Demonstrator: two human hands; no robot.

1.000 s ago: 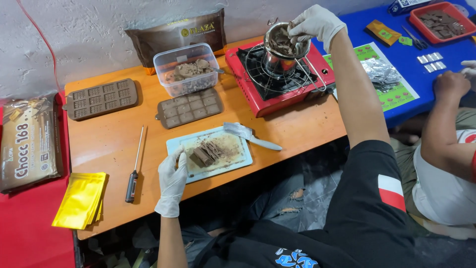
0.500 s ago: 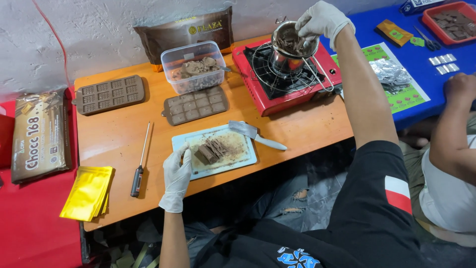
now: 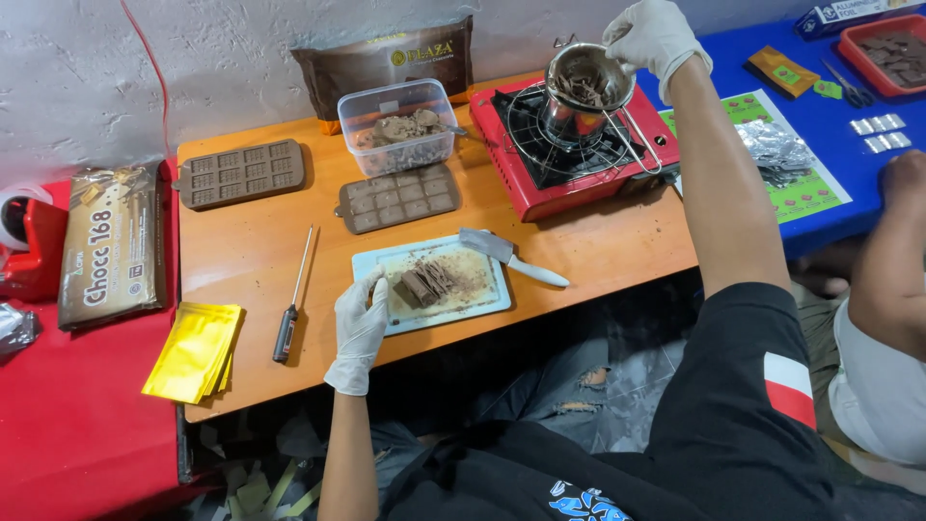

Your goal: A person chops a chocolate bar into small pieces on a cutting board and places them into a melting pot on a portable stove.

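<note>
Rough whitewashed wall behind, low orange desk in front, red cloth to the left, blue table to the right.

Left hand, white-gloved, resting at the left edge of the pale cutting board near the front of the desk; fingers loosely curled against the board's rim, touching it, gripping nothing. On the board: chopped chocolate pieces in a small heap amid crumbs, and a scraper knife lying across the right corner, white handle pointing off the edge.

Right hand, also gloved, raised at the far right; fingers closed around the rim and handle side of a small metal pot holding dark chocolate bits. Pot seated on the burner grate of a red portable gas stove.

Further back: clear plastic tub of chocolate chunks, two brown bar moulds, a large brown bag against the wall. Thin probe thermometer left of the board, stack of yellow pouches at the desk's left edge, wrapped chocolate block on the red cloth. Another person's arm at the right edge.
</note>
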